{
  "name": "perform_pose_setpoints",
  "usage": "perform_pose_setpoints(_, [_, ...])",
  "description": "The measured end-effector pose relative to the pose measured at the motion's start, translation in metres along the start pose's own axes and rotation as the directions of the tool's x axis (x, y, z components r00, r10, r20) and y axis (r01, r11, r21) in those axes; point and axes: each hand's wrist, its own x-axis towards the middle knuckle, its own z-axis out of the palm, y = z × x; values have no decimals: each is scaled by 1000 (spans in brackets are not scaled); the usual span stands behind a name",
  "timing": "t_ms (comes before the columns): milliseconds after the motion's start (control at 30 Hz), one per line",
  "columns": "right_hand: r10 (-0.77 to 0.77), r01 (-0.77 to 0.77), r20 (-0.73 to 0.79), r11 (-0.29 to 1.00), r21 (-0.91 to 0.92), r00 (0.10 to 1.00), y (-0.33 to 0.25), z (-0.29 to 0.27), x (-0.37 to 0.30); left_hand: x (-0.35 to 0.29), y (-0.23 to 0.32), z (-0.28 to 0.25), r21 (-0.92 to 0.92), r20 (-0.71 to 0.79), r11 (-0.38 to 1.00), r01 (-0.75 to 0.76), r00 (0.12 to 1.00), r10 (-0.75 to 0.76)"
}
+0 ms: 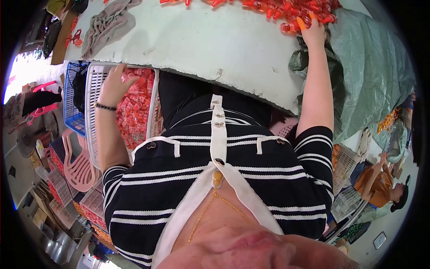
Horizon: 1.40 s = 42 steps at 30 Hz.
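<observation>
My left hand (114, 85) is over the white plastic basket (92, 74) beside the table, thumb and fingers apart, nothing visible in it. Small translucent red plastic pieces (134, 112) fill this basket. At the far right of the table my right hand (315, 35) reaches into a heap of similar red pieces (277, 8). Orange covers sit on its thumb and a finger, which are stretched out and apart. The other fingertips are partly hidden by the hand, and no piece is plainly gripped.
The pale tabletop (188, 45) has a rough near edge. A grey cloth (107, 29) lies at its far left, and green sheeting (363, 67) covers the right. A blue basket (74, 98) and a pink chair (78, 161) stand left. Another person (378, 184) is at right.
</observation>
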Motion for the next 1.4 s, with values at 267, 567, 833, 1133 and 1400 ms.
perform_pose_setpoints(267, [121, -99, 224, 989, -107, 967, -35, 1, 3, 145, 48, 37, -51, -353, 991, -125, 930, 99])
perform_pose_setpoints(567, [56, -43, 213, 997, -63, 975, -100, 1, -51, 220, 144, 72, 63, -262, 997, 37, 965, -19])
perform_pose_setpoints(833, [-212, 220, -69, 968, 118, 975, -129, 2, -74, 145, 192, 97, -152, -306, 956, -252, 931, 197])
perform_pose_setpoints(1133, [43, 59, -215, 893, 446, 976, -69, -92, -95, 114, 164, 101, -279, -324, 915, -290, 926, 195])
perform_pose_setpoints(1400, [161, -167, -49, 970, -175, 986, 131, -67, -124, 111, 171, 97, -191, -390, 902, -387, 873, 292])
